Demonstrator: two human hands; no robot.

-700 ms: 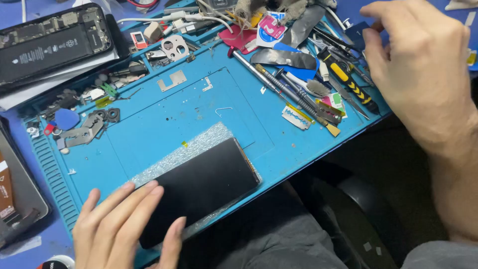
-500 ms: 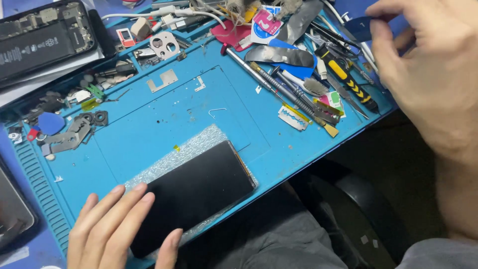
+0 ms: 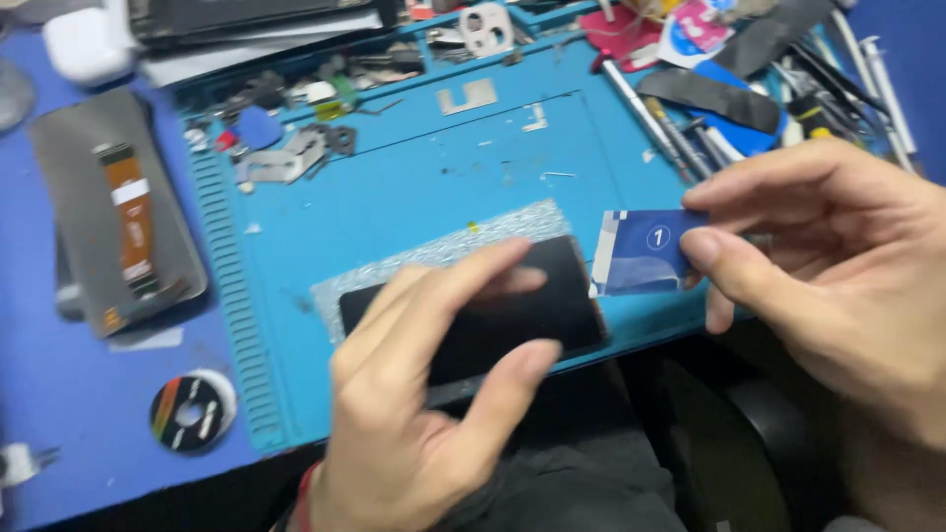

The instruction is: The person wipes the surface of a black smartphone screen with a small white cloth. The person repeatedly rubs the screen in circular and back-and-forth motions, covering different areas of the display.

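Hands meet over the near edge of a teal silicone repair mat (image 3: 414,187) lying on a blue desk. The left hand (image 3: 434,394) rests fingers and thumb across a flat black rectangular phone (image 3: 552,315), pinning it, fingers spread only narrowly. The phone lies at the mat's front edge, partly on a silvery glittery sheet (image 3: 443,246), its long axis running left to right and tilted slightly up toward the right. The right hand (image 3: 838,266) pinches a small blue and white sticker tab (image 3: 645,251) between thumb and forefinger, just beside the phone's right end. Open mat stretches behind the phone; beyond it lie small metal brackets and screws (image 3: 286,158), and a clutter of screwdrivers and tweezers (image 3: 690,118) crowds the far right. A grey phone panel with an orange flex cable (image 3: 123,212) sits left of the mat, a small dark tape roll (image 3: 192,411) near the desk's front. Compared with 0.5 s ago, the right hand has come down from the tool pile holding the tab, and the left hand has slid further over the phone.
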